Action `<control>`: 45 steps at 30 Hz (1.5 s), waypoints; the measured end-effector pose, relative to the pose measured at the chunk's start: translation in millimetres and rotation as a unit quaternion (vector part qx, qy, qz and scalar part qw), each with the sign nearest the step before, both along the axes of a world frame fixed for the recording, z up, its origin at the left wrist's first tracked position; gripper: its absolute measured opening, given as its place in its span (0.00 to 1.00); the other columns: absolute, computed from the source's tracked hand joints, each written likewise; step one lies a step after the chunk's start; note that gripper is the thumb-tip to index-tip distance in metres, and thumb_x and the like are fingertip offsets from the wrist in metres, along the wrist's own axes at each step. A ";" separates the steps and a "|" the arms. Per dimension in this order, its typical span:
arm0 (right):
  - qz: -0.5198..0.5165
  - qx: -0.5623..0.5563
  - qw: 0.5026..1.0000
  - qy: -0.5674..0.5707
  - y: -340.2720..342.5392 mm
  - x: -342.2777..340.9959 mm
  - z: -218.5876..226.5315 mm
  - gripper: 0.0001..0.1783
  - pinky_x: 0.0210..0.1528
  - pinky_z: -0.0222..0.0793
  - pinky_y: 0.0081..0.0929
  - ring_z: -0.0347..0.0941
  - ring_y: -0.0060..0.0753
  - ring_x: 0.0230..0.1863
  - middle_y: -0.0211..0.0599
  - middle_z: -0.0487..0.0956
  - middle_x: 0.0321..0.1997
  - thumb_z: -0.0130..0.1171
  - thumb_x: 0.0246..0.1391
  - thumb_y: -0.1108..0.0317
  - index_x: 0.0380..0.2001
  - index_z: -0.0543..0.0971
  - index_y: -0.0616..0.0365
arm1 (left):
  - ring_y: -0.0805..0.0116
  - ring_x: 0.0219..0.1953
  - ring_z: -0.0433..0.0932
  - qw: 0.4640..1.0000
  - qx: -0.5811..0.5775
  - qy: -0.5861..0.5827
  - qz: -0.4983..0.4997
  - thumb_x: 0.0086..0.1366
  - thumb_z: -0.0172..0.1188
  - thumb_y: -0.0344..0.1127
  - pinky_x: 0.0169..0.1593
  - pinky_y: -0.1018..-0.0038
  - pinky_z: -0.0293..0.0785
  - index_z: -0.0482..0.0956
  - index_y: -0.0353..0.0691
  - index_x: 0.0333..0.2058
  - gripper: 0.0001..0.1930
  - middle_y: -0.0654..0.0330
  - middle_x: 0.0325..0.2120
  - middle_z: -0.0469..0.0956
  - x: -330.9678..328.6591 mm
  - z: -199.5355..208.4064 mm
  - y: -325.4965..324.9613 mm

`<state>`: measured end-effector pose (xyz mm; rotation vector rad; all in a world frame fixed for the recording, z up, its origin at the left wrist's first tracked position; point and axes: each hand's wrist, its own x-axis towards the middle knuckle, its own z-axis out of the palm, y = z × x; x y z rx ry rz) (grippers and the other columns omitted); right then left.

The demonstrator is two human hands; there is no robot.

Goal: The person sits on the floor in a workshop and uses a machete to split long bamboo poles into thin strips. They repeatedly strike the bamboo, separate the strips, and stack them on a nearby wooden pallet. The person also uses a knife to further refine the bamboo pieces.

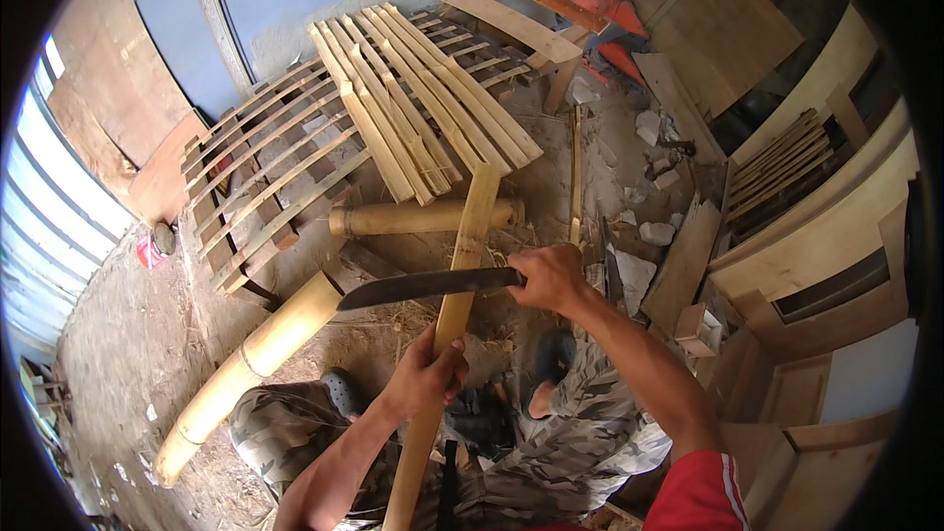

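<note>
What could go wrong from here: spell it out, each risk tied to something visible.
1. The bare left hand grips the bamboo strip just below the long blade held in the right hand; a slip down the strip might cut it.
2. The strip slants down between the camouflage-clad legs, so a glancing stroke could reach them.
3. The round bamboo pole beside them might shift if bumped.

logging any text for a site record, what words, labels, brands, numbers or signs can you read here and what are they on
None can be read.
Small red and white item on the floor at left: any print is too small and blurred to read.
Long dark knife in the right hand: no legible marking.
Bamboo strip in the left hand: no legible marking.
</note>
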<state>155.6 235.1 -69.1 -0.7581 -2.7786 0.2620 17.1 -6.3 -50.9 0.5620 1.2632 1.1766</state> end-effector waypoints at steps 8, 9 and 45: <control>-0.082 -0.044 0.995 -0.048 6.9 -3.2 -8.8 0.14 0.30 0.75 0.48 0.81 0.49 0.29 0.38 0.82 0.24 0.65 0.46 0.51 0.31 0.83 0.47 | 0.78 0.17 0.68 1.000 -0.009 0.015 -0.014 0.74 0.49 0.42 0.20 0.79 0.65 0.66 0.41 0.48 0.13 0.65 0.22 0.72 -6.2 -5.5 7.2; -0.131 -0.073 0.988 -0.036 13.8 -0.1 -12.9 0.14 0.30 0.75 0.48 0.81 0.48 0.29 0.37 0.82 0.24 0.65 0.46 0.51 0.30 0.83 0.47 | 0.78 0.17 0.68 0.999 -0.010 0.019 -0.024 0.74 0.49 0.42 0.20 0.79 0.65 0.66 0.41 0.48 0.13 0.65 0.22 0.72 -3.5 -7.2 3.3; -0.111 -0.103 0.988 0.038 7.9 -7.5 -18.9 0.13 0.29 0.74 0.45 0.79 0.50 0.25 0.43 0.80 0.20 0.67 0.44 0.53 0.26 0.82 0.50 | 0.75 0.19 0.73 0.967 -0.065 0.246 -0.028 0.73 0.50 0.38 0.22 0.75 0.70 0.65 0.36 0.48 0.13 0.61 0.22 0.75 0.9 0.8 1.4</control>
